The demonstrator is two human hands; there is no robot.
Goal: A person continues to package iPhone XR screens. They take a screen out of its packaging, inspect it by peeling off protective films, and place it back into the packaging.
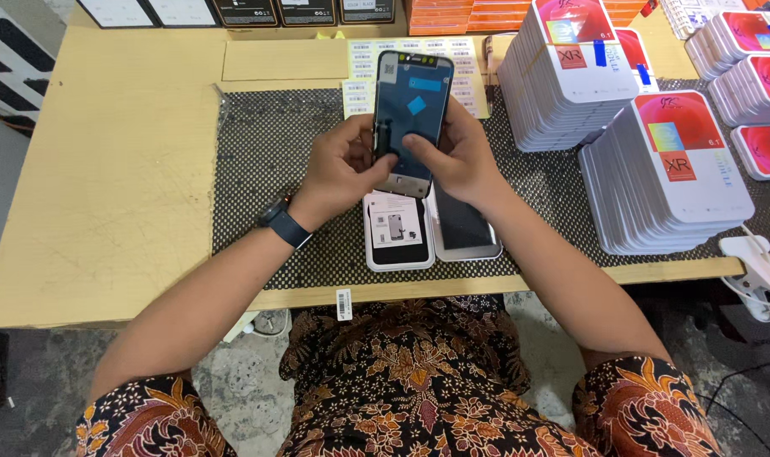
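Patterned sleeves frame a phone screen [413,118] pinched upright by left hand [344,165] and right hand [454,154] above an opened box [399,233] on the tabletop [131,169], boxed stacks [668,173] beside.

Dark blue-black phone screen panel [413,106] w/ blue stickers, black dotted mesh mat [266,178] on tan tabletop [122,169], white boxes [668,173] w/ red-pink tops, navy watch band [285,225], brown-orange batik floral clothing [402,381].
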